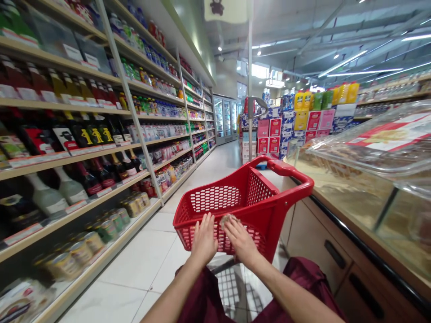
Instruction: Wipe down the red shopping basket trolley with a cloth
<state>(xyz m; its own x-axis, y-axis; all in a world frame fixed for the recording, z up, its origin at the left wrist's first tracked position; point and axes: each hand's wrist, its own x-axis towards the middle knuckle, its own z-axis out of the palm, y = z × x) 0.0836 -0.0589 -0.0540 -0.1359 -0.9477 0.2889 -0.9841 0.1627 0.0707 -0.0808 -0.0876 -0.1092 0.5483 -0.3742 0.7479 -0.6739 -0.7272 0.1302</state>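
A red plastic shopping cart (232, 202) stands in front of me, its near side a perforated wall and its handle turned to the right. My left hand (204, 240) lies against the near wall, fingers stretched out and holding nothing. Under the fingers of my right hand (239, 237) is a small crumpled, beige-brown cloth (229, 220), pressed to the near rim. Its full shape is hidden by the hand. The visible inside of the cart shows only its perforated walls.
Shelves of bottles and cans (84, 148) run along the left. To the right is a wooden counter (323, 233) with clear-lidded food trays (377, 143). A metal pole (250, 63) rises behind the cart. Stacked drink cartons (269, 134) stand ahead, with glass-door coolers (225, 114) beyond.
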